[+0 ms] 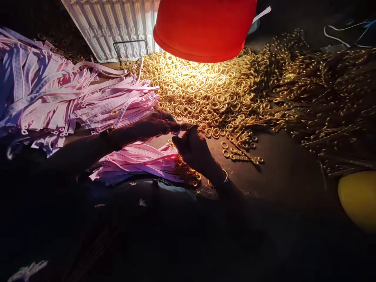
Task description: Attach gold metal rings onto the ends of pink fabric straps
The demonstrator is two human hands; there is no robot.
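Observation:
My left hand (pixel 157 122) and my right hand (pixel 195 150) meet at the middle of the dark table, fingertips pinched together on a small piece, seemingly a pink strap end with a gold ring; the detail is too dark to tell. Under my hands lies a bundle of pink straps (pixel 141 162). A larger heap of pink straps (pixel 67 102) spreads to the left. A big pile of gold rings (pixel 202 86) glows just beyond my fingers. A bangle sits on my right wrist.
A red lamp shade (pixel 204 27) hangs over the rings. Gold linked chains (pixel 323 94) sprawl at the right, a few short ones (pixel 242 154) near my right hand. A white ribbed panel (pixel 114 27) stands behind. A yellow object (pixel 358 197) sits at the right edge.

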